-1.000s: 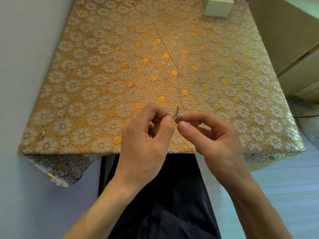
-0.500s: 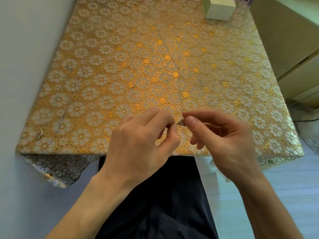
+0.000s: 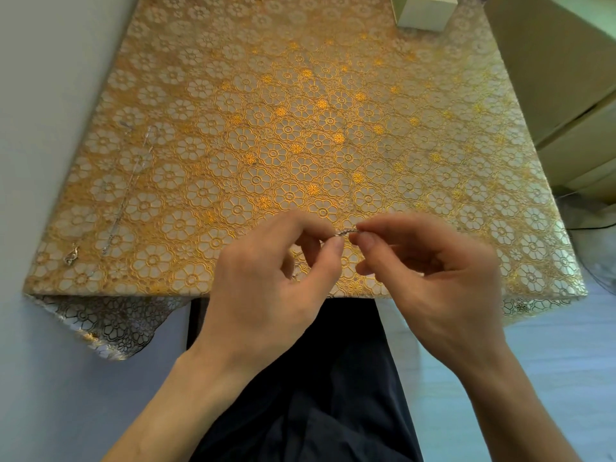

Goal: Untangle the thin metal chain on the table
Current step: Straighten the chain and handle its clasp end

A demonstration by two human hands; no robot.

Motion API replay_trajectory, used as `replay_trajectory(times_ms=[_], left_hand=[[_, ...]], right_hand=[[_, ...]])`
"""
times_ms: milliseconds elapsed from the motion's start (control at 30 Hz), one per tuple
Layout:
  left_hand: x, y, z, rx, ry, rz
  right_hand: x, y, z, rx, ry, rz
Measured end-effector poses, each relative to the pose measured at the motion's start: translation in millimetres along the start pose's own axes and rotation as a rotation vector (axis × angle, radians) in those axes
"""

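L hand [image 3: 266,291] + R hand [image 3: 443,281] pinch short thin silver chain [image 3: 346,232] taut btwn fingertips | 2nd thin chain w/ clasp [image 3: 133,181] lies far left on gold floral tablecloth [image 3: 300,128] | pale box [image 3: 425,10] far edge

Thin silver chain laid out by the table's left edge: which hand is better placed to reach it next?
Left, likely. The left hand is nearer that thin silver chain; the right hand would have to cross over. Both now pinch a short silvery chain piece, so one must let go.

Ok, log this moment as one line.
left hand: pinching chain | right hand: pinching chain | chain: short span taut between fingertips, above table near edge | second chain: lying left
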State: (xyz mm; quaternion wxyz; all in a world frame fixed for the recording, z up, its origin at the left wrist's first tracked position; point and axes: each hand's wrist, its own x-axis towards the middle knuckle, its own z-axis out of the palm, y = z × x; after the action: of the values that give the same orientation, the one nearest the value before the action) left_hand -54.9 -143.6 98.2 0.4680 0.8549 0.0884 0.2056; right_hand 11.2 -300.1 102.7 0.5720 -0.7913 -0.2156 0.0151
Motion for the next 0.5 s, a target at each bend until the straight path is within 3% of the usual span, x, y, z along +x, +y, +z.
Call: replay_trajectory(times_ms=[167,500], left_hand=[[-5.4,-1.6,0.4,-0.319,-0.065,-0.28],[-8.2,-6.8,3.0,-0.443,-0.075,-0.379]], right_hand=[[-4.6,10.6,6.3,-0.036,0.031,-0.108],[-11.8,23.4,12.6,-0.158,0.067,-0.251]])
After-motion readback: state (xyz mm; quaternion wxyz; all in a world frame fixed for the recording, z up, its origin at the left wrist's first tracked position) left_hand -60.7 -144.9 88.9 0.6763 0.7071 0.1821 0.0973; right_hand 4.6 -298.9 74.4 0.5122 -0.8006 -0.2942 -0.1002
